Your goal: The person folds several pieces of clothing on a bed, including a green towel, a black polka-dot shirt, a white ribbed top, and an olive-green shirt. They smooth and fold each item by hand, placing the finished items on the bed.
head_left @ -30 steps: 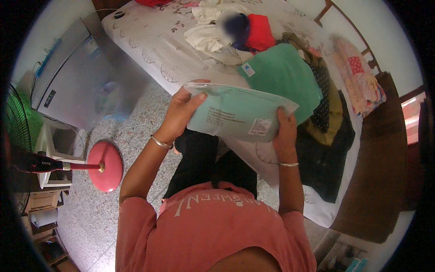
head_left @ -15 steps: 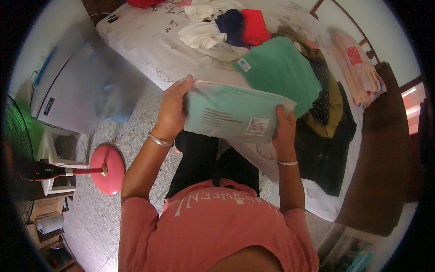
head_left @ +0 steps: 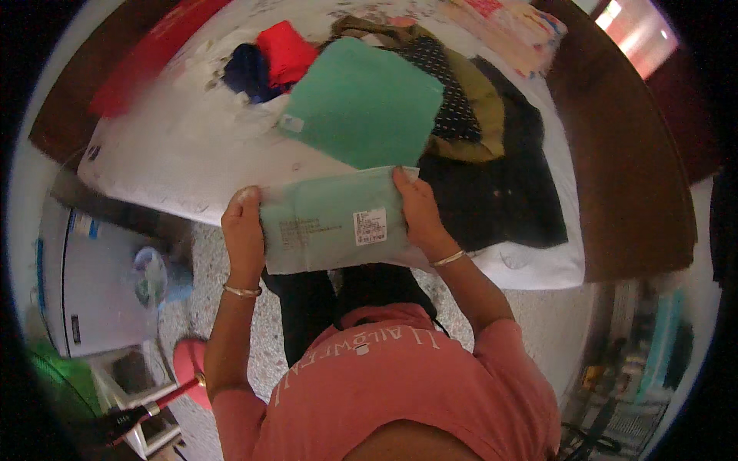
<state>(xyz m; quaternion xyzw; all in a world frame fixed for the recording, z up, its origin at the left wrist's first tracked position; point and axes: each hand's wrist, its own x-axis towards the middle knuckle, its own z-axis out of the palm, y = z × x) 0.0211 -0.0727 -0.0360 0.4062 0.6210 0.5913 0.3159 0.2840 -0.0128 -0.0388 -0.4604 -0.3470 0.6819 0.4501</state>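
A flat, frosted plastic bag [head_left: 323,219] with something pale green showing through stretches between my hands, in front of my body. It bears a white label and some printed lines. My left hand [head_left: 244,230] pinches its left end, thumb on top. My right hand [head_left: 419,207] grips the upper right corner. Just beyond the bag, a folded green cloth [head_left: 365,104] with a small white tag lies on the bed [head_left: 184,165].
Left of the green cloth lie red [head_left: 286,52] and navy cloths [head_left: 250,73]. Olive, dotted and black garments [head_left: 503,192] spread to its right. A grey fridge [head_left: 108,280] and a pedestal fan with a pink base [head_left: 191,369] stand at left. Brown wood [head_left: 630,154] borders the bed's right side.
My view has turned toward the right, so the bed's contents sit further left. The bag has come lower and closer to my body, still held in both hands.
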